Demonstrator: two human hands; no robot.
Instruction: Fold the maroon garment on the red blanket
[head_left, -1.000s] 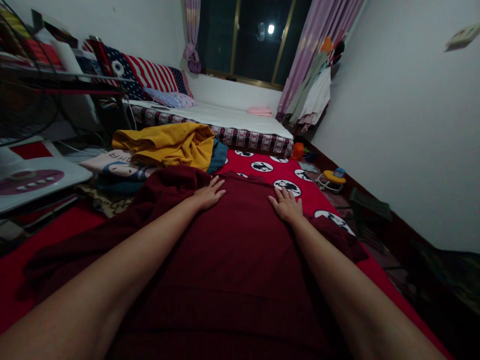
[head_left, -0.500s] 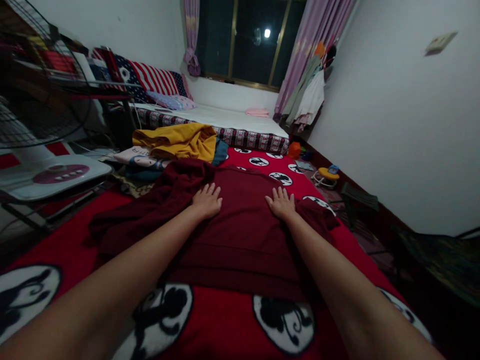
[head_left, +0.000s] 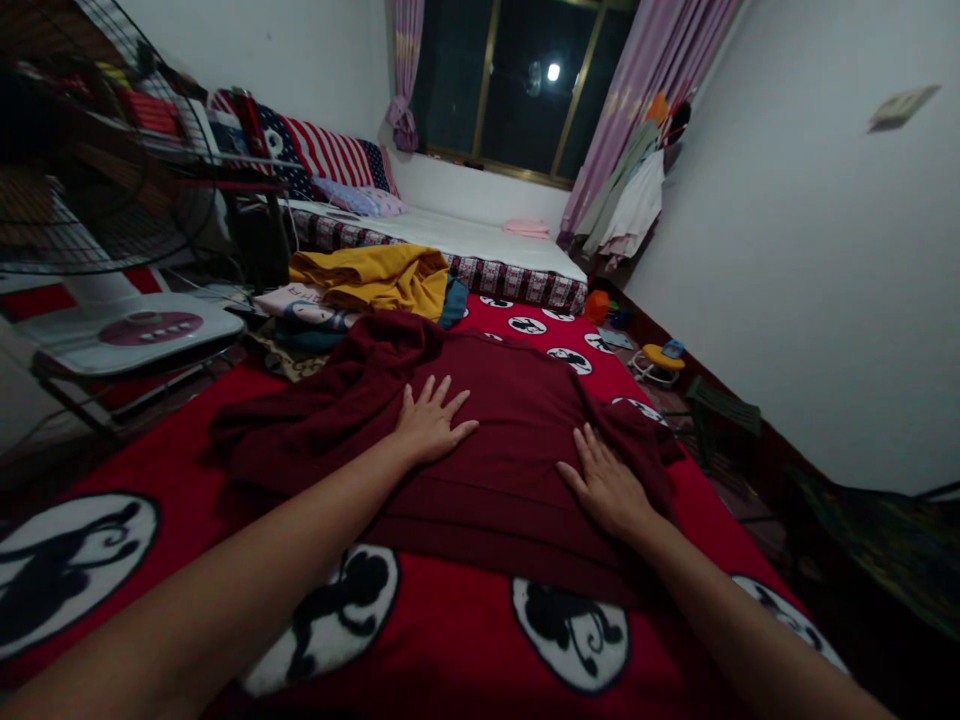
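A dark maroon sweatshirt (head_left: 502,400) lies spread on a red blanket (head_left: 442,640) printed with black figures in white ovals. Its wide hem points toward me, and one sleeve is bunched on the left. My left hand (head_left: 433,420) rests flat on the left part of the body, fingers spread. On the right part, nearer the hem, my right hand (head_left: 606,480) lies palm down with its fingers stretched out. Neither hand grips the fabric. Just beyond the left sleeve sits a pile of clothes with a mustard-yellow garment (head_left: 382,280) on top.
On the left an electric fan (head_left: 150,328) stands close to the blanket. A bed with a white top (head_left: 450,232) is at the back beneath the window. Along the right wall are a small yellow stool (head_left: 660,358) and a dark folding stool (head_left: 724,405).
Both hands have slid over the sweatshirt toward the hem, the right one further and slightly outward. My left fingers are spread wider. The view has shifted a little.
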